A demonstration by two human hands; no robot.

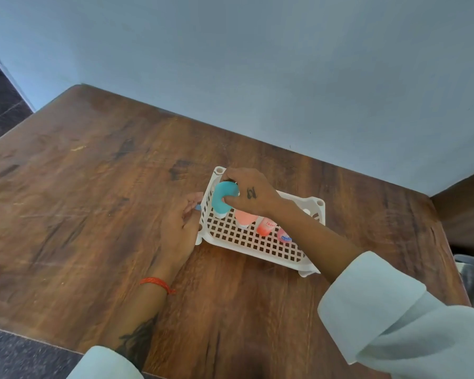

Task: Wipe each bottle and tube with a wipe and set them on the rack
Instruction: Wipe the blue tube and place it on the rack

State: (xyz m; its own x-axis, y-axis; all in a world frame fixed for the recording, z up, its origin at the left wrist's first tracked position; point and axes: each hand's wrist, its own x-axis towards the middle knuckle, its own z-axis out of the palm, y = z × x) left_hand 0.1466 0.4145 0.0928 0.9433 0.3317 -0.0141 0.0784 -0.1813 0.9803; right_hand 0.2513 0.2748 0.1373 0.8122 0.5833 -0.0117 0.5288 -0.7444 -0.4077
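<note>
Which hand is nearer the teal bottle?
Right. The right hand grips the teal bottle inside the white rack; the left hand rests outside the rack's left end, apart from the bottle.

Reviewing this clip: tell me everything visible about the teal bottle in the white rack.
The teal bottle is a small, rounded container with a matte, soft-looking surface, like silicone or plastic. It stands roughly upright at the left end of the white rack, its lighter cap end down against the grid floor. The right hand grips it from above, thumb curled across its front. A peach bottle stands just to its right; whether they touch is unclear. No label is readable.
</note>
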